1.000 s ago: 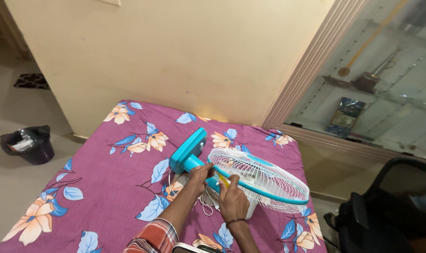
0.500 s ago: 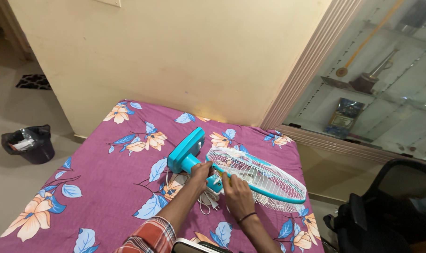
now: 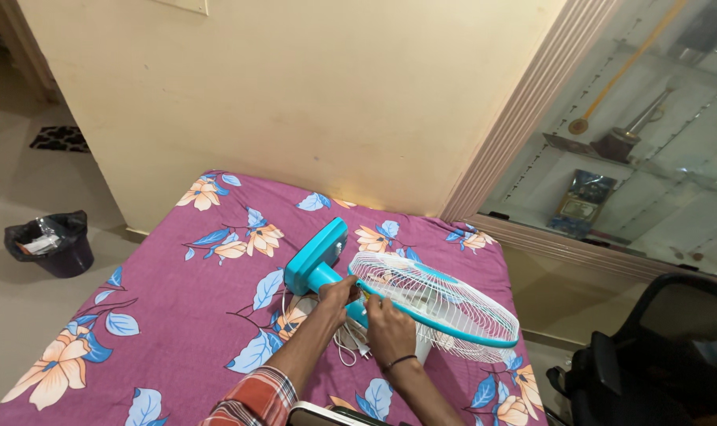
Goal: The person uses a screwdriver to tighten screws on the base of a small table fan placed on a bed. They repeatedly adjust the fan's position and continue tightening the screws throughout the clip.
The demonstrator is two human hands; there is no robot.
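Purple floral bed (image 3: pixel 177 315) carries the fan (image 3: pixel 406 296), lying on its side; both hands have closed in at its neck since a moment ago, left hand (image 3: pixel 338 296) gripping the neck, right hand (image 3: pixel 390 327) pinching the grille edge.

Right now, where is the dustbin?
In the head view, the dark dustbin stands on the floor at far left, beside the bed with the purple flowered sheet.

1. Reached both forearms forward from the lower edge, close together.
2. Curled the left hand (image 3: pixel 338 293), fingers bent in a pinch.
3. Kept the right hand (image 3: pixel 389 330) just beside it, knuckles up, a dark band round the wrist.
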